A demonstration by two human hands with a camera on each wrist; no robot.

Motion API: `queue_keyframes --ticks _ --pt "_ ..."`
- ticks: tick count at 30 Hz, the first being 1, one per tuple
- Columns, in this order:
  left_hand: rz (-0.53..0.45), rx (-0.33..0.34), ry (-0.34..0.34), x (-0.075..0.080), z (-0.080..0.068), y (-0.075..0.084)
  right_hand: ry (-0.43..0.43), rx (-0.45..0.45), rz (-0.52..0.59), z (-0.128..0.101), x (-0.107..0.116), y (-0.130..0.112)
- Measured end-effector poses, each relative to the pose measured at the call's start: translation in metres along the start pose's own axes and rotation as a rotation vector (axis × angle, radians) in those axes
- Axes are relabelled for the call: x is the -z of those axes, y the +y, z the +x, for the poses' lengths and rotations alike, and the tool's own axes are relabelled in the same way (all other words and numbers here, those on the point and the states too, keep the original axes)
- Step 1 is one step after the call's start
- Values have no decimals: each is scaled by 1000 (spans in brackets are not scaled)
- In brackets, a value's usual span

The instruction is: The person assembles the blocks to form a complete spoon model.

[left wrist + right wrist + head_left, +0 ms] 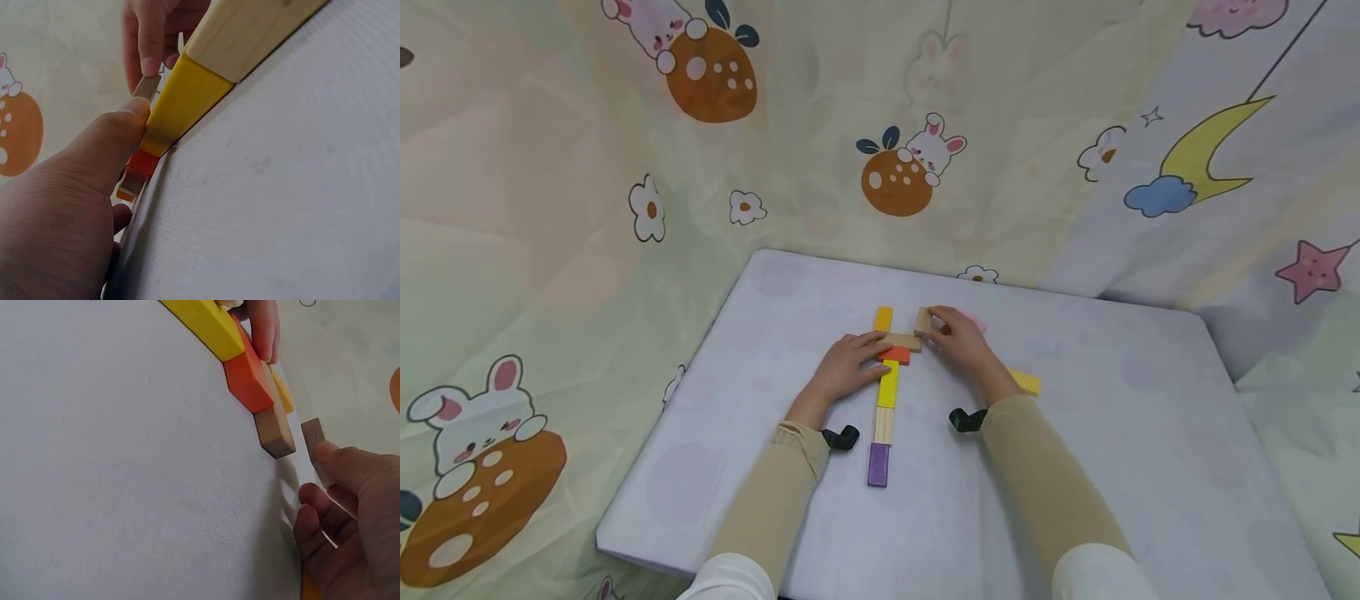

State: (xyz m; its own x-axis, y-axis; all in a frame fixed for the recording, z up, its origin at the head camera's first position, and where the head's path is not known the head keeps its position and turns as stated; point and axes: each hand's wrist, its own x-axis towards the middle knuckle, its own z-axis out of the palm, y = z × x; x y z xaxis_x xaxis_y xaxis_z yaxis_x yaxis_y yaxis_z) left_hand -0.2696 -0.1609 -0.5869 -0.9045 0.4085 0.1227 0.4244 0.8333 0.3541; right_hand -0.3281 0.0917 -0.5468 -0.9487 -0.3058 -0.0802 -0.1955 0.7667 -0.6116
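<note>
Left hand (850, 367) lies flat on the pale fabric-covered table (1150, 433), fingers relaxed, thumb pressed against the yellow block (181, 109) and tips resting on the crosswise plain wood bar (901, 341). Flat rectangular blocks run in a line: purple block (877, 465), natural wood block (883, 425), yellow, orange block (895, 355), then another yellow piece (883, 318) beyond the bar. Right hand (961, 337) pinches a small wood block (314, 434), just beside the bar's end.
</note>
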Motion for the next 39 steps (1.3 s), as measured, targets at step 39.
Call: queue_keyframes --ticks 39 --pt "-6 0 11 -3 0 -2 47 58 -82 -27 17 8"
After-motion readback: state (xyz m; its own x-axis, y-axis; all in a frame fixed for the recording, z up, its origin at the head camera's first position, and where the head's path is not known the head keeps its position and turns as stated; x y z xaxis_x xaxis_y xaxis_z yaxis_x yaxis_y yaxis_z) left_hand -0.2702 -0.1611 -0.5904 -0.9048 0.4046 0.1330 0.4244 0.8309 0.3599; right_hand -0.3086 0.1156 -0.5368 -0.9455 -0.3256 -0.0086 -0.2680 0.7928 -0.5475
